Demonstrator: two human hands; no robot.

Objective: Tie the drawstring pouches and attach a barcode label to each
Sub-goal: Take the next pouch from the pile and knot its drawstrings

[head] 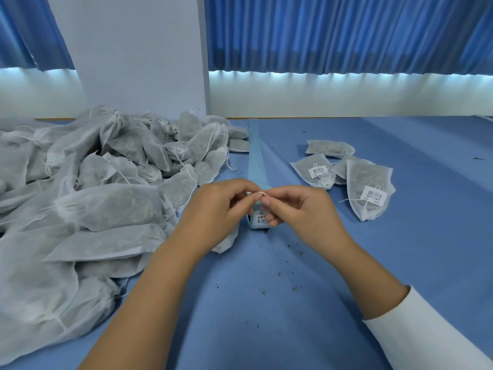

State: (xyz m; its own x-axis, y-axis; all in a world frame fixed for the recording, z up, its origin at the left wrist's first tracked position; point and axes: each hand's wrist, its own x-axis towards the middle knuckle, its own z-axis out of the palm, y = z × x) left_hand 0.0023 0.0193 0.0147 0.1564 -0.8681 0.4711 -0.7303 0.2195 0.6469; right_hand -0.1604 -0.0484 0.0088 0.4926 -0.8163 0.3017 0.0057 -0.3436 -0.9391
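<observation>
- Well over on the left, a heap of pouches [106, 204] sprawls across the blue table [293, 303]. They are white gauzy bags with dark loose filling and thin white cords. Too many overlap for an exact count; I judge several dozen, none showing a label.
- Left hand [218, 206]: the fingers are curled, with thumb and forefinger pinching the drawstring [262, 193] at its small loop. The pouch being worked [226, 243] lies mostly hidden under this hand and wrist, and only a white corner shows on the table.
- Handling, as a judgement: the pouch looks light, soft and floppy, with filling free to shift and spill, so its body gives poor purchase. The cord is thin and looks slippery. It is best taken with the fingertips close to the knot, while holding the gathered neck rather than the belly.
- Between the hands, one pale-blue label strip [256, 153] runs from the far side toward the person. One barcode label [261, 219] shows at its near end, just below the fingers.
- Right hand [296, 209]: the fingers are curled too, with thumb and forefinger pinching the same loop from the other side. The lower fingers are near the label; I cannot tell whether they touch it.
- On the right, well apart, finished pouches [369, 190] lie in a small cluster. I can make out four, two of them with a barcode label facing up.
</observation>
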